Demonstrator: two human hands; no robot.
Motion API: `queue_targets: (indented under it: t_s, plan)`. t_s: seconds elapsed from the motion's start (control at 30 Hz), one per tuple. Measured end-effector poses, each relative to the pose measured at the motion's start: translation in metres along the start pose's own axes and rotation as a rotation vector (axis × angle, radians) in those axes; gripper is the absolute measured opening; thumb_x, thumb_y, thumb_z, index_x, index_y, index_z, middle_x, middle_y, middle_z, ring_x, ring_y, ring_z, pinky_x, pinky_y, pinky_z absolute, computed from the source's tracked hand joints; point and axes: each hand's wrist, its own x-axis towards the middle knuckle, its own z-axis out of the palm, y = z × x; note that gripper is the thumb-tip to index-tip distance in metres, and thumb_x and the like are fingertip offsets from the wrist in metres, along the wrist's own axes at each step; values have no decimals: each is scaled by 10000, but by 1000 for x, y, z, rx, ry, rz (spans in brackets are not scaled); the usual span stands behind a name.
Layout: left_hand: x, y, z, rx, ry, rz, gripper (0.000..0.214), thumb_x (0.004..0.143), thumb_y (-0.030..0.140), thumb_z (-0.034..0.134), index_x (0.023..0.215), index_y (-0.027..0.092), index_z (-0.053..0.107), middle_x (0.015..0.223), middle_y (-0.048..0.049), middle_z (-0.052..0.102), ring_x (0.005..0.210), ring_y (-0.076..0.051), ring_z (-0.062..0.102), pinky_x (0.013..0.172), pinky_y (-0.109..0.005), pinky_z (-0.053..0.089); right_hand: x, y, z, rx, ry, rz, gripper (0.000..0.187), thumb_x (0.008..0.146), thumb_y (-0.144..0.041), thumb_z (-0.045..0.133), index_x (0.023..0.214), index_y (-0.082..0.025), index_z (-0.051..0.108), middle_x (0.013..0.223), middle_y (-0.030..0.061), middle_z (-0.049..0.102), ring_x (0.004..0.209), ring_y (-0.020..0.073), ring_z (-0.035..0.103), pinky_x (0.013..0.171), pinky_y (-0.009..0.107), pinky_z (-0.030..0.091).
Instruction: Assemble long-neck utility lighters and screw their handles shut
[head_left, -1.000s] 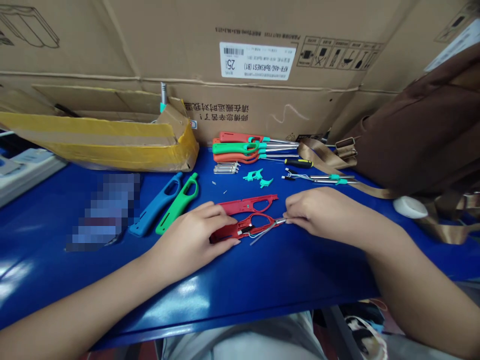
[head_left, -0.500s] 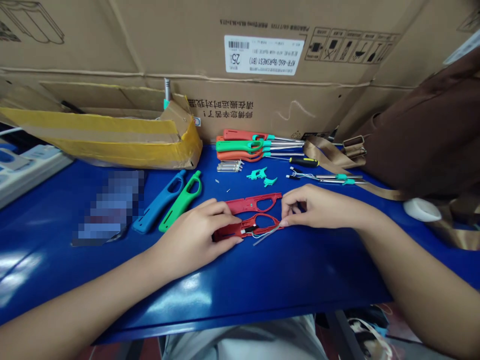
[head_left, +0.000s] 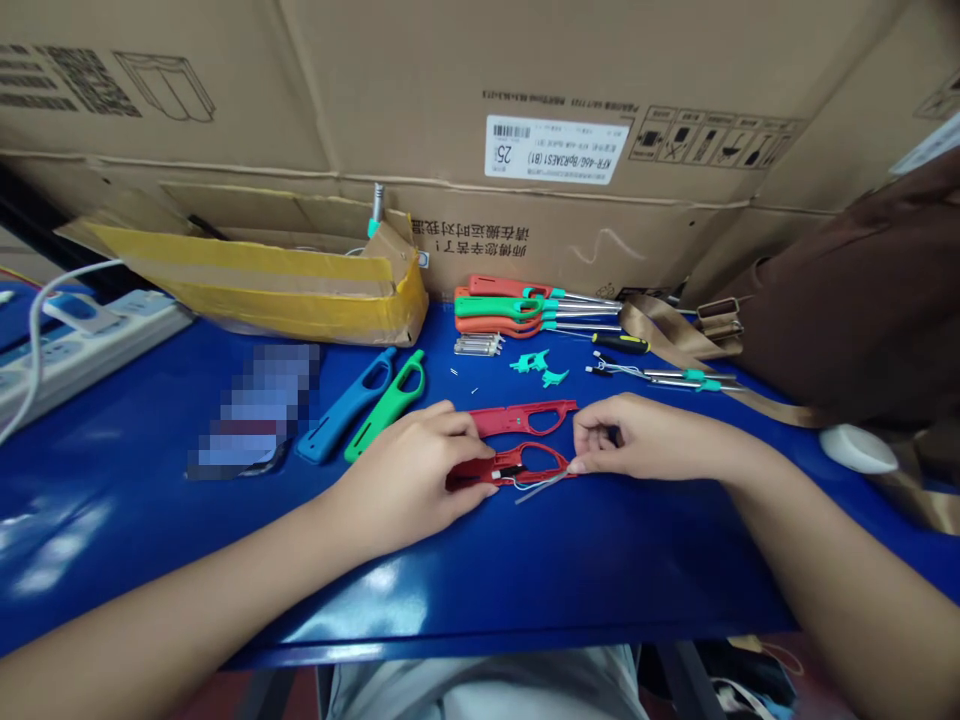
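Observation:
My left hand point(head_left: 429, 470) grips the rear end of a red lighter shell half point(head_left: 469, 472) between thumb and fingers, holding it on the table. Inside this half lie a small black part point(head_left: 511, 471) with a white end and thin wires. A clear thin tube point(head_left: 538, 489) slants out over its near edge. At the shell's front tip, my right hand point(head_left: 634, 437) has thumb and fingers closed; whether they pinch the tip or the wires there is hidden. Just behind lies the other red shell half point(head_left: 501, 419), partly covered by my left fingers.
Blue point(head_left: 330, 425) and green shells point(head_left: 375, 418) lie left. Behind are stacked lighters point(head_left: 499, 308), clear canisters point(head_left: 478, 344), teal triggers point(head_left: 531, 362), a screwdriver point(head_left: 621, 343) and metal nozzles point(head_left: 679, 378). A yellow-taped box point(head_left: 300, 300), power strip point(head_left: 124, 335) and brown bag point(head_left: 832, 290) flank them.
The view has shifted, so everything sits further right and slightly lower in the picture. Both hands keep nearly the same hold at the near red shell half.

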Motion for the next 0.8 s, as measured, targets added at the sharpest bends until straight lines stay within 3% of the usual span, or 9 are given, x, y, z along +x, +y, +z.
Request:
queue_targets:
  t_s: [0.07,0.2,0.27,0.4,0.57,0.8]
  plan:
    - [-1,1,-3,46,1,4,189,898,317,738,1052,216,781,1033,-56,711,936,-249,608,838,-416,513,2,4,-1,-28,90,-75,403,879,-570,652,798,-178,698,684,-10,612,617,128,501,559,253,385]
    - [-2,4,-7,66,70,0,282,878,330,733,1127,197,745,1123,-76,703,979,-269,606,878,-449,514,15,19,-1,-228,596,-136,316,976,-440,536,932,-187,722,848,56,688,730,187,587,675,319,474]
    - [-3,6,-7,22,97,3,266,883,314,713,1119,190,729,1095,-74,701,962,-260,604,872,-441,517,23,29,-2,-284,709,-133,269,975,-354,533,1081,-191,719,1041,114,685,883,241,614,795,390,496]
    - [-5,6,1,-127,123,39,162,950,245,623,1070,192,718,1025,-67,687,950,-224,594,850,-380,522,34,44,-2,-331,709,-170,276,961,-299,547,1151,-228,734,1112,113,648,1033,273,630,895,436,520]
    - [-6,-1,14,-213,92,67,154,990,204,584,1084,184,704,1024,-62,670,1004,-203,608,893,-344,525,31,42,-3,-375,659,-207,179,945,-292,586,967,-217,747,1085,102,656,1025,268,629,934,447,517]
    - [-3,-1,17,-224,96,35,71,978,200,618,984,180,686,956,-51,676,930,-194,620,838,-325,527,12,25,-6,-312,559,-336,163,961,-336,607,902,-207,686,982,83,675,893,219,636,828,372,511]
